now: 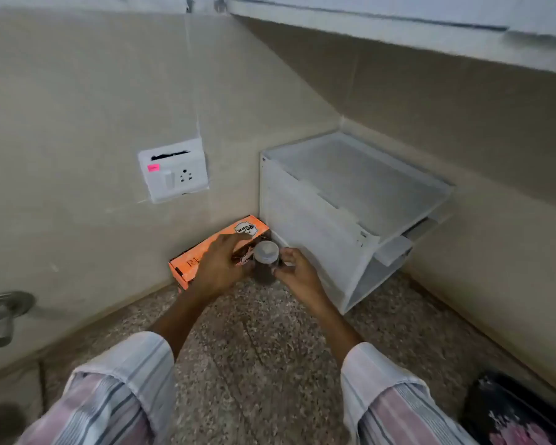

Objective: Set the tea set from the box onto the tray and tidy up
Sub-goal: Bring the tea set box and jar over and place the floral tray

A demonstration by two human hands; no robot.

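Left hand point(220, 268) lies spread on orange box point(206, 256) in counter corner; right hand point(297, 273) pinches small lidded jar point(266, 256), just beside white rack point(341, 216).

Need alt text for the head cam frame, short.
Two hands meet in a counter corner: the right hand holds a small jar with a pale lid, the left hand rests on an orange box against the wall. A white plastic drawer unit stands to the right, and a black tray shows at the bottom right edge.
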